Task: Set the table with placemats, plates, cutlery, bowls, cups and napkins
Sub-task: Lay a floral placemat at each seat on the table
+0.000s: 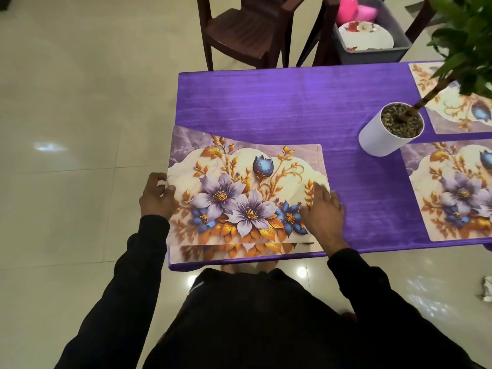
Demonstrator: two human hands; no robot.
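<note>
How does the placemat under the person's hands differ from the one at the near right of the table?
The held placemat is touched by both the left hand and right hand; the right placemat lies untouched. The held placemat sits on another mat whose edge shows beneath it; the right placemat lies straight on the purple tablecloth. Both carry the same floral print.

- A top placemat (247,193), floral with purple and blue flowers and gold leaves on cream, lies at the near left corner of the purple table (266,102), slightly askew.
- A second placemat (239,253) of the same print lies beneath it, its near edge and far left corner peeking out.
- Two more matching placemats lie flat at the right: one near (452,193), one farther (452,107).
- White flowered plates (367,35) sit stacked in a grey bin (399,49) beyond the table.
</note>
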